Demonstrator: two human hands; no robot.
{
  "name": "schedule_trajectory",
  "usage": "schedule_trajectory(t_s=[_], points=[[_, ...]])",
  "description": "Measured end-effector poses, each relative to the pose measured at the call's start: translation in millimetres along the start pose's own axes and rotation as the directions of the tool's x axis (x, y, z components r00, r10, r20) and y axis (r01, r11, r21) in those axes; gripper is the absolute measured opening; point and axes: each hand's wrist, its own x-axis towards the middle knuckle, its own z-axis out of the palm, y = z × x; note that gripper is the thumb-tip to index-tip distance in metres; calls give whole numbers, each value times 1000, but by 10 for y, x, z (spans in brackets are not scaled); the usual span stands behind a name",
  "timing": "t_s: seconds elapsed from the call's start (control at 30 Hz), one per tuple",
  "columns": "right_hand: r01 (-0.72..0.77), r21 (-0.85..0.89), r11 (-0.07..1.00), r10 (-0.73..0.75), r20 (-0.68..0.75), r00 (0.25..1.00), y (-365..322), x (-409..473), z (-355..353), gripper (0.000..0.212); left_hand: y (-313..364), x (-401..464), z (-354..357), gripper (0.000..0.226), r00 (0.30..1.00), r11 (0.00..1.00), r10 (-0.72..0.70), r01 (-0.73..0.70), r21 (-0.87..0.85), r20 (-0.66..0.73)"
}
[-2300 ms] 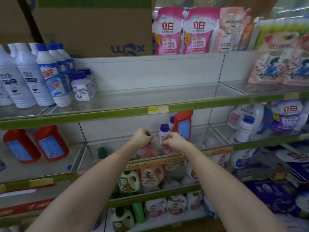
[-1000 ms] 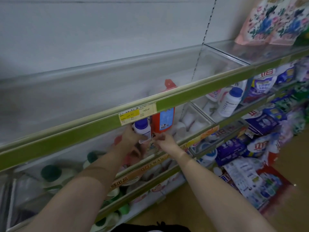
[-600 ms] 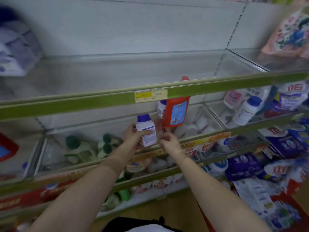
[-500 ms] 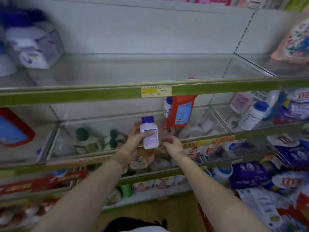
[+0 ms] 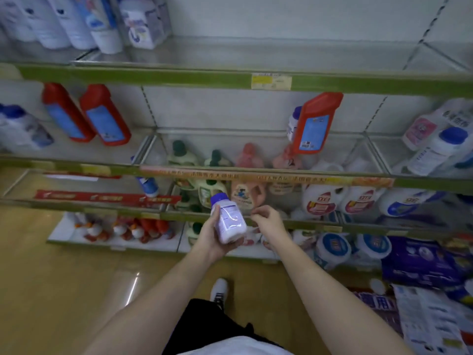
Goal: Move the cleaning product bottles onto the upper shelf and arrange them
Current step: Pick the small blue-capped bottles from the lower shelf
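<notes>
One small white bottle (image 5: 228, 221) with a blue cap is what I have in hand: my left hand (image 5: 213, 240) cups it from below and behind, fingers wrapped round its lower body, cap pointing up and away from me, so its long axis leans forward toward the shelving. My right hand (image 5: 267, 217) sits just beside the bottle on its right, fingers loosely curled as if pinching; whether it holds anything I cannot tell, and it does not touch the bottle. The left hand is plainly the one nearer the load, so I judge it will do the carrying.

Past the hands are the low shelves, crowded with green and pink jugs. Further up and right of the hands stands a red bottle (image 5: 313, 124) with a blue label, and a second blue-capped bottle (image 5: 293, 121) peeks out just left of it, on the middle shelf.

Farthest, well above both hands, lies the upper shelf (image 5: 256, 55), its green front rail carrying a yellow price tag (image 5: 271, 82). White bottles (image 5: 84, 19) stand at its far left; the stretch directly above my hands looks free. The coming move, as I read it, is a straight lift up and forward over that rail, bringing the bottle upright.
</notes>
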Motion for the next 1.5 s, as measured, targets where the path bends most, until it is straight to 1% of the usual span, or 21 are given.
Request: schedule_trajectory(t_s=[0.1, 0.2, 0.3, 0.47, 0.6, 0.63, 0.7, 0.77, 0.87, 0.93, 1.0, 1.13, 1.2, 1.3, 1.37, 1.43, 1.5], points=[[-40, 13, 999, 39, 57, 998, 84, -150, 183, 13, -90, -138, -321, 58, 998, 1000, 7, -8, -5, -67], [-76, 20, 997, 75, 73, 995, 170, -275, 358, 16, -120, -212, -599, 51, 999, 998, 9, -12, -61, -52], [-113, -18, 993, 114, 79, 990, 239, -396, 559, 7, -83, -253, -818, 49, 999, 997, 12, -15, -78, -42], [-129, -81, 988, 136, 85, 987, 167, -542, 930, 6, 120, -358, -1132, 52, 998, 998, -53, 53, 27, -24], [-120, -204, 972, 140, 90, 986, 181, -688, 1296, 9, 284, -389, -1517, 63, 994, 989, -108, 109, 101, -15], [-118, -230, 966, 142, 89, 986, 190, -713, 1384, 9, 320, -389, -1606, 61, 993, 988, -114, 114, 102, -3], [-136, -254, 958, 156, 62, 986, 262, -750, 1560, 12, 365, -422, -1774, 46, 990, 988, -136, 134, 79, 23], [-168, -251, 953, 182, 32, 983, 325, -821, 1721, 12, 391, -455, -1952, 35, 987, 986, -163, 162, 40, 8], [-212, -235, 949, 225, 29, 974, 380, -908, 1906, 4, 460, -450, -2155, 31, 979, 980, -201, 201, 3, -25], [-218, -239, 946, 231, 29, 972, 385, -938, 2006, 7, 518, -445, -2243, 32, 975, 975, -224, 224, -2, -5], [-214, -240, 947, 229, 36, 973, 356, -957, 2108, 12, 560, -432, -2316, 34, 973, 972, -232, 232, -28, 12], [-197, -254, 947, 214, 43, 976, 314, -1003, 2268, 10, 649, -383, -2484, 36, 970, 968, -242, 240, -73, -25], [-176, -281, 943, 194, 37, 980, 304, -1021, 2328, 9, 681, -347, -2544, 34, 969, 970, -245, 244, -25, -42], [-148, -352, 924, 165, 18, 986, 302, -1019, 2428, 8, 720, -361, -2545, 36, 955, 954, -293, 295, 50, -37], [-130, -404, 906, 149, 16, 989, 288, -1025, 2494, 11, 730, -387, -2559, 43, 949, 948, -314, 315, 54, -26], [-101, -443, 891, 129, 33, 991, 284, -1026, 2527, 12, 754, -410, -2582, 54, 949, 949, -316, 316, 10, -13], [-62, -489, 870, 107, 64, 992, 293, -1036, 2527, 9, 789, -413, -2612, 55, 949, 949, -316, 316, -23, 7]])
